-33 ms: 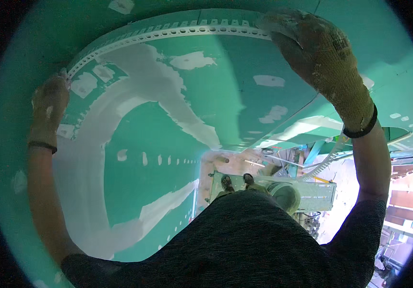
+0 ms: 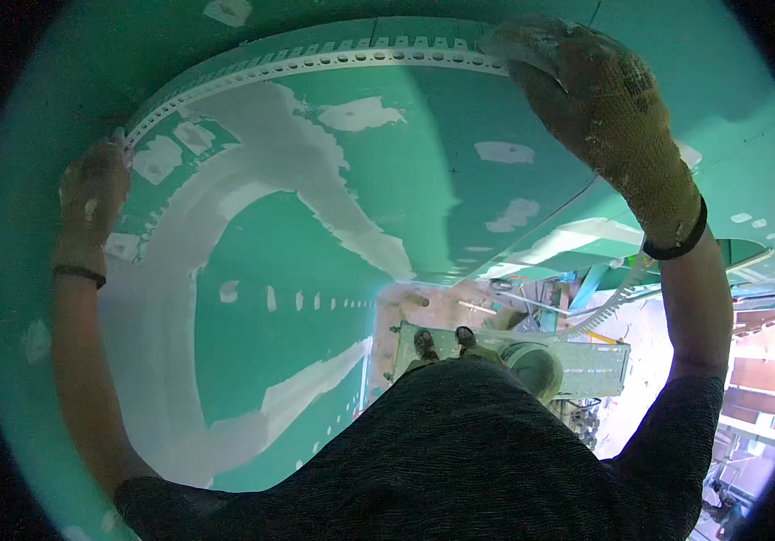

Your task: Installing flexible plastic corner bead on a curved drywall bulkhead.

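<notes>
Holds white perforated strip [image 2: 315, 63] along curved green edge [image 2: 333, 34] in closed grip of left hand [image 2: 92, 194] and right hand [image 2: 606, 108], risking spring-back if slackened at either end.

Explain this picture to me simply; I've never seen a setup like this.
There is no robot here: a person is working with their own two hands, in gloves. The view comes from the left one of two wide fisheye cameras worn on the head, looking down, so straight edges bend near the rim.

The left hand and the right hand are raised to a white perforated strip that curves along an edge of the green board; the exact grip of the fingers is hard to see. Pale patches cover parts of the board. Far below are the person's shoes, beside a round container.
</notes>
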